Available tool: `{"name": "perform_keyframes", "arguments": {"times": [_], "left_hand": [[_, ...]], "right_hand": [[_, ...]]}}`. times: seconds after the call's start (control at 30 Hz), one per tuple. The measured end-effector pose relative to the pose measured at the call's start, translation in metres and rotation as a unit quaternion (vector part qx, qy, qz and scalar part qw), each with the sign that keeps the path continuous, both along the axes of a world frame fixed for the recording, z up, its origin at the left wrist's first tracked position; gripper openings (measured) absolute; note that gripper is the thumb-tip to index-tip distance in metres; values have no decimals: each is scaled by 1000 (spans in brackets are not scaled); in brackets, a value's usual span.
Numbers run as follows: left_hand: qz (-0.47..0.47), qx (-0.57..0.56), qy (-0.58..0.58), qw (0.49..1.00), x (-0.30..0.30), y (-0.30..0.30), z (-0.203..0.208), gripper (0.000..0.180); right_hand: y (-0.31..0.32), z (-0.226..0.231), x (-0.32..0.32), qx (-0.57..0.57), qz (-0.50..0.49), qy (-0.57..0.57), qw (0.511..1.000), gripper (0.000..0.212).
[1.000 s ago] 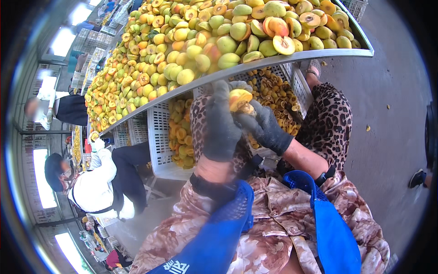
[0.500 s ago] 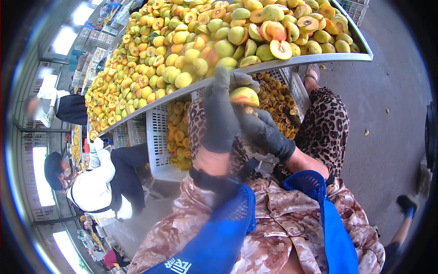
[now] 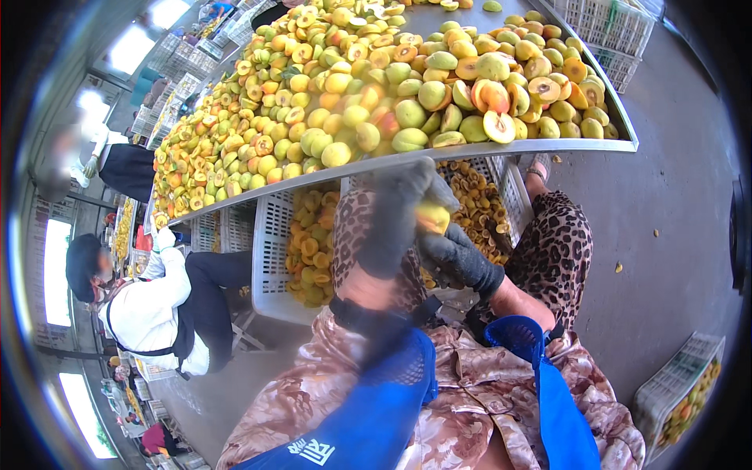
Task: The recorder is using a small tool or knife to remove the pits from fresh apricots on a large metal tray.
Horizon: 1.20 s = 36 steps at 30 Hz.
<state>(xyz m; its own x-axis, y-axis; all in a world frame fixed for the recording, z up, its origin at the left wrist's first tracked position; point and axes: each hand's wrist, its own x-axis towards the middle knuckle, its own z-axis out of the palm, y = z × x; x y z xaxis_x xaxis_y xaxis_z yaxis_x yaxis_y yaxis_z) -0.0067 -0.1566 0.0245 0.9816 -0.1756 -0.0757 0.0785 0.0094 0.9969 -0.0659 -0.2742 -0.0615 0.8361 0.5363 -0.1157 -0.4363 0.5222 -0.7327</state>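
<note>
A yellow peach [image 3: 432, 218] with a reddish patch sits between my two gloved hands, just below the near edge of the metal table. Dark grey fingers of my left hand [image 3: 394, 215], blurred by motion, curl over its top and far side. My right hand [image 3: 460, 255] is closed against its lower side; whatever its fingers hold is hidden. Heaped on the metal-rimmed table [image 3: 392, 159] are whole and halved peaches [image 3: 337, 113], yellow, green and red. One cut half [image 3: 499, 127] lies face up near the rim.
Under the table, a white crate [image 3: 270, 254] holds peach pieces, and another crate [image 3: 513, 204] holds brownish scraps beside my knees. A filled crate [image 3: 677, 384] stands on the floor at the lower right. Stacked crates [image 3: 607, 35] are behind. A person in white [image 3: 149, 313] sits at the left.
The view has shifted, so the table sits lower and a floor crate shows at the lower right. Both hands remain together at the peach, which now shows less between the fingers.
</note>
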Motion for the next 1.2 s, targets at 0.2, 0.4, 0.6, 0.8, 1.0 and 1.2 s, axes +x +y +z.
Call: {"name": "perform_keyframes", "arguments": {"times": [0.2,0.4,0.6,0.8,1.0,1.2], "left_hand": [[-21,-48,-13,999,-11,19,0,38],[-42,9,-16,999,-14,31,1,42],[136,-236,36,962,15,122,-29,39],[139,438,-284,842,84,251,-35,28],[-49,523,-369,767,192,249,-76,58],[-13,438,-246,865,223,243,-51,44]], "right_hand": [[15,-3,-2,-2,15,-5,1000,35],[24,-12,-1,53,69,5,996,26],[22,-16,-5,38,54,39,997,31],[12,-34,34,-36,-39,63,997,47],[41,-56,32,-81,-32,199,976,43],[35,-43,23,-114,11,160,980,25]]}}
